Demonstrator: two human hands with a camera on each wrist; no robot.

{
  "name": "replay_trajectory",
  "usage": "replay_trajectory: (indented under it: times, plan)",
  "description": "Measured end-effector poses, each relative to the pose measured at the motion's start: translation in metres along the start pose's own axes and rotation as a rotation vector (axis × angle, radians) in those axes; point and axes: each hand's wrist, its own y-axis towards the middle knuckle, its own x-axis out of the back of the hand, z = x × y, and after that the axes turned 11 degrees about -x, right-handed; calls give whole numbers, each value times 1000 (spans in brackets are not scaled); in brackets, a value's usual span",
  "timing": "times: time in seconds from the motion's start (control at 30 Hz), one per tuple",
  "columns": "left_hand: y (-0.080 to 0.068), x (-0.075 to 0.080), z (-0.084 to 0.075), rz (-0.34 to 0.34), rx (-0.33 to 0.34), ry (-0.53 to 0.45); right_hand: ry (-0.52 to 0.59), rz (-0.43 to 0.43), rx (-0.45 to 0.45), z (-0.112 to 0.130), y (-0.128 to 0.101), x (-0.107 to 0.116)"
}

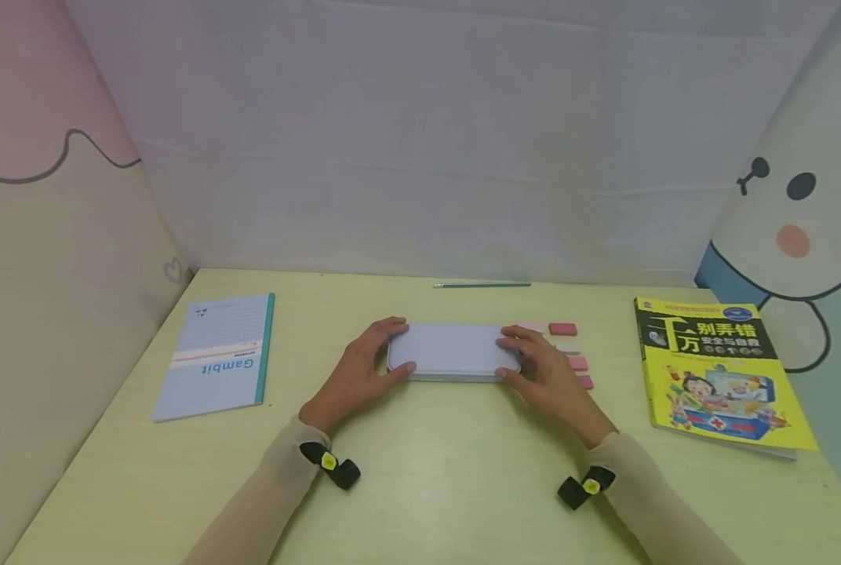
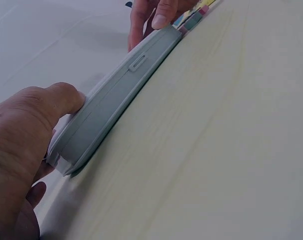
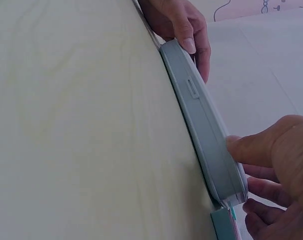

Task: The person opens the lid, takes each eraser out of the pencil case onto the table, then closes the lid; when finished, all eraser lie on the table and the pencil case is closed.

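Sleeved forearms, each with a small black device strapped at the wrist, are seen lowest in the head view, and both reach forward to a flat grey pencil case [image 1: 454, 351] that lies shut in the middle of the pale yellow bench [image 1: 427, 486]. The case's left end is gripped by the left hand [image 1: 361, 367], with the thumb laid on the near edge and the fingers curled over the far edge. The right end is gripped in the same way by the right hand [image 1: 544, 375]. Both hands are therefore clamped on the case, one at each end, and the case is held flat on the bench. A small latch [image 2: 137, 63] is shown in the wrist views at the middle of the near side wall, apparently fastened.

Several pink and pale erasers [image 1: 571, 346] lie just beyond the right hand, close to the case's right end. A green pencil [image 1: 482, 285] lies further back, near the wall. A blue notebook [image 1: 216, 355] is placed well to the left and a yellow book [image 1: 720, 373] well to the right.

The step in hand is judged to be the steadying of the closed case before it is opened. The next move would call for the latch to be released and the lid lifted while the base is kept pressed down
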Motion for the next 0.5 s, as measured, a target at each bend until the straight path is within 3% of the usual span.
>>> replay_trajectory:
  times: [0.2,0.5]
  plan:
    - [-1,-1,-1,10,-17,-12,-50,-19,32,0,-1,-1]
    - [-2,1,-2,-14,-5,12,-8,-13,34,-1,-2,-5]
